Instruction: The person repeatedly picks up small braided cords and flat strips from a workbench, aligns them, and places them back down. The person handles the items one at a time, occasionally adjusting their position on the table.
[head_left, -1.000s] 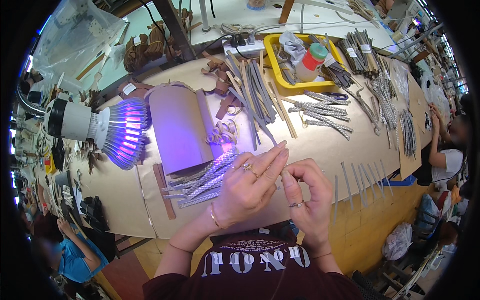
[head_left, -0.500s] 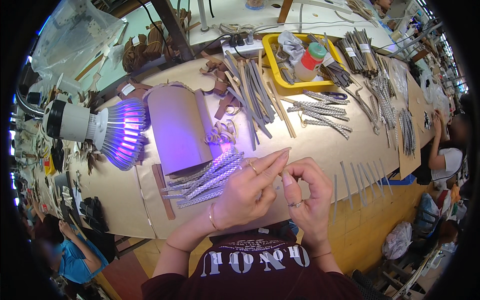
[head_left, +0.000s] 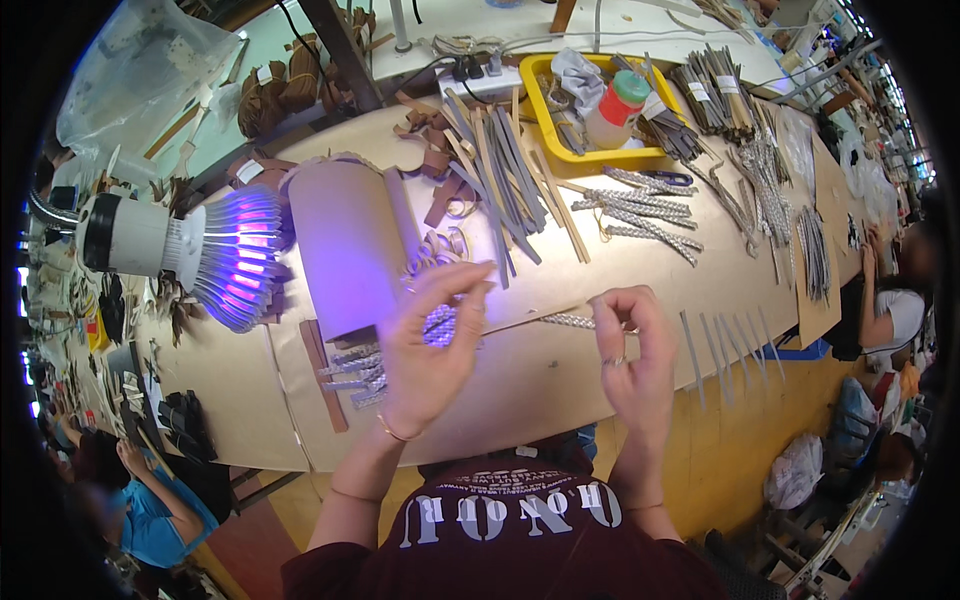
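A person works at a tabletop (head_left: 540, 405) covered in shiny brown paper, with a yellow tray (head_left: 600, 158) on it. The right hand (head_left: 622, 325) is nearer the person than the tray, a little to its right. Its thumb and fingers pinch the end of a grey braid (head_left: 568, 320), so the braid is in the air, on the person's side of the tray. A thin tan strip (head_left: 515, 322) runs along from the braid toward the left hand (head_left: 487, 283).

The left hand is to the left of the tray and nearer the person. Its fingers are bent, with the thumb tip close to the first finger. You cannot tell if it grips the strip.

A jar (head_left: 615, 108) with a green lid and a grey cloth (head_left: 577, 78) sit inside the tray. More braids (head_left: 640, 215) lie just on the person's side of it. Grey and tan strips (head_left: 510, 175) lie to its left. Farther left of it come a brown round-topped block (head_left: 345, 235) and a lamp (head_left: 235, 255) with a purple glow. Right of the tray are tied bundles (head_left: 715, 90). Some thin grey strips (head_left: 740, 350) hang over the tabletop's edge, to the right of the tray and nearer the person.
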